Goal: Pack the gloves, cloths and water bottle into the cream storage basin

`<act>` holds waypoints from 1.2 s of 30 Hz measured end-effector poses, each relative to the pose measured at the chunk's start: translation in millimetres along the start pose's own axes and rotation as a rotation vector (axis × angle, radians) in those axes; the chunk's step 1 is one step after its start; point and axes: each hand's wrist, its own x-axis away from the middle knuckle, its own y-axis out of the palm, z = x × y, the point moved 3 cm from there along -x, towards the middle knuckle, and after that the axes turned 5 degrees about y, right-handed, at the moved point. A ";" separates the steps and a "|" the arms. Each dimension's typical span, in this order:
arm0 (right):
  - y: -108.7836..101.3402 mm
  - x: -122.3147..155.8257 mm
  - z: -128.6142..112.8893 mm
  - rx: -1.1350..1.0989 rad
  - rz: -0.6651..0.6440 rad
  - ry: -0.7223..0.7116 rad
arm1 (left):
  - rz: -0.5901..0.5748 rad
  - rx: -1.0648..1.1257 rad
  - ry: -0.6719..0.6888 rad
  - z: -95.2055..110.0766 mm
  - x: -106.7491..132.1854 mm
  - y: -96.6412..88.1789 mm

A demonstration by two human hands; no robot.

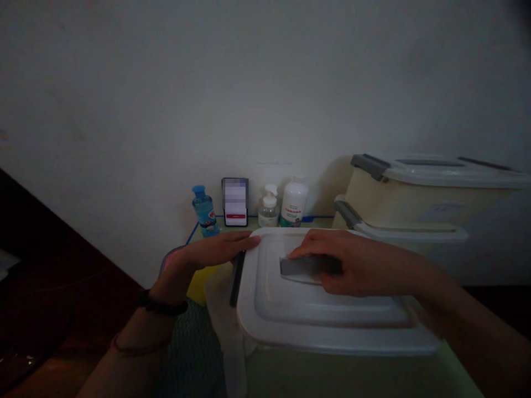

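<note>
A white storage box lid lies in front of me, with a grey handle in its top. My right hand grips this handle, its fingers curled around it. At the lid's far left corner rests my left hand, fingers stretched out and the tips touching the edge. A dark latch is on the lid's left side, below that hand. Under the lid's front edge a pale green surface shows; whether it is box or table I cannot tell.
Against the wall stand a blue bottle, a phone, a pump bottle and a white bottle. Two lidded storage boxes are stacked at right. A yellow item and a teal textured cloth lie at left.
</note>
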 end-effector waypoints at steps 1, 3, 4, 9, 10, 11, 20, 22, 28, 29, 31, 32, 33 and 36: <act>0.2 0.7 0.2 -0.004 0.005 -0.005 | 0.001 0.002 -0.002 -1.0 -0.2 0.0; 0.1 3.6 2.8 -0.022 0.012 -0.022 | 0.005 0.001 -0.009 -2.5 -0.2 -0.5; -0.4 6.0 6.1 -0.038 0.023 -0.027 | 0.008 -0.002 -0.013 -2.8 -0.1 -0.9; -4.4 33.7 50.0 -0.050 0.259 0.074 | 0.017 -0.012 -0.023 -1.5 0.4 -2.9; -3.5 41.7 61.8 -0.052 0.323 0.118 | 0.020 0.000 -0.021 -1.8 0.0 -3.0; -1.3 49.7 72.5 -0.069 0.375 0.149 | 0.025 0.019 -0.022 -2.8 -0.6 -3.0; 49.6 72.4 104.6 -0.880 0.710 0.368 | -0.013 0.358 -0.045 -16.2 -5.9 4.0; 60.4 68.8 104.5 -1.164 0.760 0.370 | 0.003 0.384 -0.056 -16.8 -5.8 4.8; 78.9 67.6 106.4 -1.566 0.702 0.450 | 0.062 0.369 -0.122 -19.3 -5.4 4.5; 79.8 68.1 106.7 -1.573 0.698 0.441 | 0.057 0.385 -0.129 -20.4 -5.7 4.6; 81.3 68.8 108.2 -1.564 0.713 0.416 | 0.060 0.404 -0.138 -23.6 -6.9 4.0; 82.2 68.8 109.5 -1.560 0.721 0.405 | 0.068 0.406 -0.139 -25.4 -7.7 3.5; 83.3 68.5 111.2 -1.562 0.725 0.395 | 0.074 0.405 -0.146 -27.3 -8.5 3.0; 85.1 68.0 115.8 -1.594 0.697 0.382 | 0.049 0.451 -0.184 -30.6 -10.2 3.7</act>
